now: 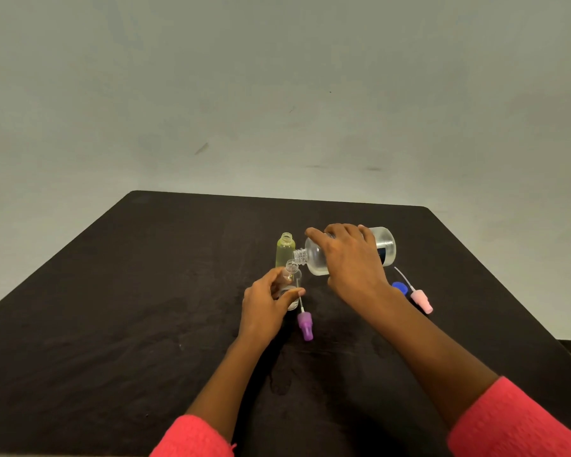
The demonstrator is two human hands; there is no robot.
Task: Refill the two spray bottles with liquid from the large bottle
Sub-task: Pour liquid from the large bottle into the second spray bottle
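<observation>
Large bottle (315,262) is gripped by right hand (351,258), tipped near-horizontal, neck pointed left, mouth just above the open neck of the clear spray bottle (292,269) (gripped upright by left hand (266,303)), mid-table (145,291).

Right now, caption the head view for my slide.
Right hand tips the large bottle over the clear spray bottle held by the left hand.

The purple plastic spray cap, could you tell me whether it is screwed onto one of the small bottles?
No, the purple plastic spray cap lies loose on the black table beside the left hand.
</observation>
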